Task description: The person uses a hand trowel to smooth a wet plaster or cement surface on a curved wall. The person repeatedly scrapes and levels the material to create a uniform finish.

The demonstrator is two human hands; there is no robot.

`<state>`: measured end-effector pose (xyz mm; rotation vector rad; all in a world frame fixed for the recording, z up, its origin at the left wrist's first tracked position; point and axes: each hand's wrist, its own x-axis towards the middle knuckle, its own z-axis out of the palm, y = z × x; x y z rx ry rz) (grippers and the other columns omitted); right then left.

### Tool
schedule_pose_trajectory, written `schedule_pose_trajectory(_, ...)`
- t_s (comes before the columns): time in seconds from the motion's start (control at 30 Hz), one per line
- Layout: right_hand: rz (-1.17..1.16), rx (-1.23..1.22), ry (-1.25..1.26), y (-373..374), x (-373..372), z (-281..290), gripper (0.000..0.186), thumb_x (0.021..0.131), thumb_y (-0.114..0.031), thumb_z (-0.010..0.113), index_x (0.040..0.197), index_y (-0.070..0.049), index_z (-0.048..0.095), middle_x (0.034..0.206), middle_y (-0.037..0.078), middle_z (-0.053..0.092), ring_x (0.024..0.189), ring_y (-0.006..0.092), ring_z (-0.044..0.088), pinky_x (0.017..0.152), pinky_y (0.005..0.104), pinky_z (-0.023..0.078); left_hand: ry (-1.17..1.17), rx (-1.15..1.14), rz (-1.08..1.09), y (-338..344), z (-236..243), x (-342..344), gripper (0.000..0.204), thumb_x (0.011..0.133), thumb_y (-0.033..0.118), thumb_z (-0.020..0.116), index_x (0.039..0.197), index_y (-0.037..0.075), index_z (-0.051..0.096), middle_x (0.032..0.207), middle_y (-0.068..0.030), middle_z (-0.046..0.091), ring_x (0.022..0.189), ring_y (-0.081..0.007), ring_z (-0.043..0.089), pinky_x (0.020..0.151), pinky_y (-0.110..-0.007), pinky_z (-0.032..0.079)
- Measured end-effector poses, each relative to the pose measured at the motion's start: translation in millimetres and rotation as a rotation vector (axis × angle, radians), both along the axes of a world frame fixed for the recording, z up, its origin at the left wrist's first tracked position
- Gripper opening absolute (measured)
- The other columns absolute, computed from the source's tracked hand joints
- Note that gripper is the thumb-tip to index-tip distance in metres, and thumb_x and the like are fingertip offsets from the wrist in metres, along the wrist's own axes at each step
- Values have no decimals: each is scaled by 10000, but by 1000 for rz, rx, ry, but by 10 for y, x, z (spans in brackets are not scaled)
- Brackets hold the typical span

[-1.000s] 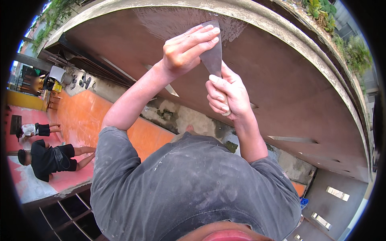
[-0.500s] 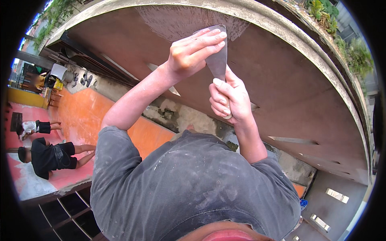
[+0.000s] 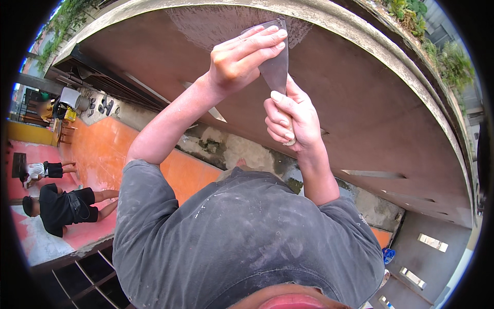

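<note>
Both my arms are raised to a reddish-brown ceiling (image 3: 360, 103). My right hand (image 3: 292, 121) is closed around the handle of a putty knife with a wide grey metal blade (image 3: 276, 69). My left hand (image 3: 242, 59) presses its fingers flat on the blade's face and pinches it. The blade's top edge meets the ceiling at a rough grey plastered patch (image 3: 206, 26). The handle is mostly hidden inside my right fist. My grey, dust-marked shirt (image 3: 236, 242) fills the lower middle of the view.
A curved concrete rim (image 3: 411, 72) with green plants (image 3: 453, 62) borders the ceiling. Two people (image 3: 62, 206) are on a red floor at the left, below an orange wall (image 3: 108, 149). A dark slatted rack (image 3: 87, 273) sits at the lower left.
Both hands and the putty knife have moved upward along the ceiling, bringing the blade's edge onto the grey patch. The grip on the knife is unchanged.
</note>
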<state>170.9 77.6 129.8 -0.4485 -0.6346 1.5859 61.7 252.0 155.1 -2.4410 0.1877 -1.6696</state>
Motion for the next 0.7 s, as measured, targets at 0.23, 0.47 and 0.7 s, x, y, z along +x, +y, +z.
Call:
schedule_pose_trajectory(0.23, 22, 20, 10, 20, 28, 23, 580, 1054, -87, 497, 1595, -164, 303, 581, -7, 390, 356, 68, 340, 324, 226, 308, -32, -26, 45, 17, 60, 4, 306, 688, -109, 709, 970, 4, 751, 1115, -99, 760, 1070, -278, 736, 963, -408, 611)
schedule_pose_trajectory(0.47, 17, -7, 7, -37, -2, -45, 572, 1054, -96, 499, 1589, -144, 303, 569, -5, 391, 351, 70, 334, 317, 230, 314, 11, -57, -16, -27, -36, 6, 303, 684, -77, 742, 974, 13, 753, 1111, -99, 761, 1066, -266, 737, 954, -390, 616)
schedule_pose_trajectory(0.7, -23, 11, -55, -112, 71, -77, 524, 1054, -101, 510, 1555, -124, 356, 571, -15, 384, 361, 63, 349, 326, 221, 306, 19, 1, -5, -86, -80, 66, 328, 658, -100, 714, 965, 6, 756, 1102, -100, 765, 1052, -270, 742, 949, -396, 618)
